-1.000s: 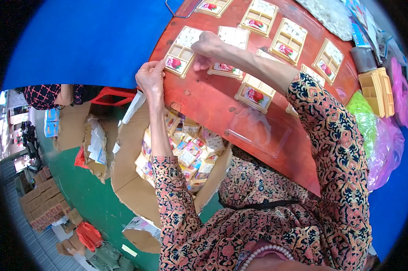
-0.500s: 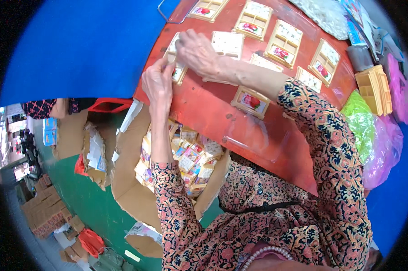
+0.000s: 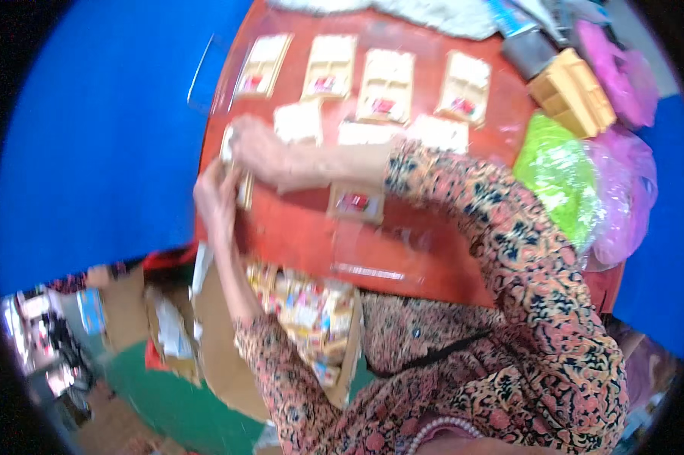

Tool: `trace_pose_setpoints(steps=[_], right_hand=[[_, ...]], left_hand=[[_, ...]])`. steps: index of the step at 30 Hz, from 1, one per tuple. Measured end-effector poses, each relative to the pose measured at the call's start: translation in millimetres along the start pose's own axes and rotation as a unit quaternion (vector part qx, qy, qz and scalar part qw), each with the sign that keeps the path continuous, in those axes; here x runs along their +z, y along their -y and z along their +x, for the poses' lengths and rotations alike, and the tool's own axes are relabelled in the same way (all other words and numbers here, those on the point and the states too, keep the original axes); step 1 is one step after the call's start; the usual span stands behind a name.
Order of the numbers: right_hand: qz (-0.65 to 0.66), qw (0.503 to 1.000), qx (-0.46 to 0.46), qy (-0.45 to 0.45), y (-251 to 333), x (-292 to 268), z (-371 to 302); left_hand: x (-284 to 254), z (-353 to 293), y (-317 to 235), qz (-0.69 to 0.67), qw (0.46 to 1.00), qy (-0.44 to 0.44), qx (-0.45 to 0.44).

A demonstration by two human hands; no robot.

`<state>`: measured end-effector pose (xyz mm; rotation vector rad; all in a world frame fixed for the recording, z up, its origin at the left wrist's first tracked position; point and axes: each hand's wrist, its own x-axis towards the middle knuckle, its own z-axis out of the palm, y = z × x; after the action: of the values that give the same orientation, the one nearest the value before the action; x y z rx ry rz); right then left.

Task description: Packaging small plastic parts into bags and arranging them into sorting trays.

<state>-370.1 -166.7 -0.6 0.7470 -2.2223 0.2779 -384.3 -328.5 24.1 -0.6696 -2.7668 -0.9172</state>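
At the table's left edge, my right hand [image 3: 264, 158] bends over a small cream compartment tray [image 3: 245, 191], its fingers curled together at the white pieces on its far end. My left hand [image 3: 217, 199] is closed in a pinch at that same tray's left side. Blur and the right hand hide what the fingertips hold. Beyond them stand similar trays, such as a cream tray [image 3: 330, 68] with white pieces, divided slots and a red picture. A white-filled tray [image 3: 298, 123] lies just past my right wrist, and another cream tray [image 3: 356, 203] is under my right forearm.
A cardboard box [image 3: 219, 334] of packed small trays stands below the table's near edge. Stacked tan trays [image 3: 573, 92], a green plastic bag [image 3: 558, 178] and a purple bag [image 3: 622, 189] crowd the right side. White material [image 3: 433, 17] lies along the far edge.
The whole view has turned and shifted, so the table appears straighter and lower. Both hands stay at the same tray, with only slight finger movement.
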Motion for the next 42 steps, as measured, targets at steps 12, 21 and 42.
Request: trace_pose_setpoints(steps=[12, 21, 42], right_hand=[[0.201, 0.970, 0.134, -0.010, 34, -86, -3], [0.254, 0.955, 0.146, 0.057, -28, -120, -24], [0.171, 0.799, 0.577, -0.005, -336, -141, -118]], left_hand=[[10, -48, -61, -0.713, 0.671, 0.068, -0.194], [38, -29, -92, -0.872, 0.421, 0.172, -0.181], [22, -57, -101, -0.769, 0.567, 0.098, -0.280]])
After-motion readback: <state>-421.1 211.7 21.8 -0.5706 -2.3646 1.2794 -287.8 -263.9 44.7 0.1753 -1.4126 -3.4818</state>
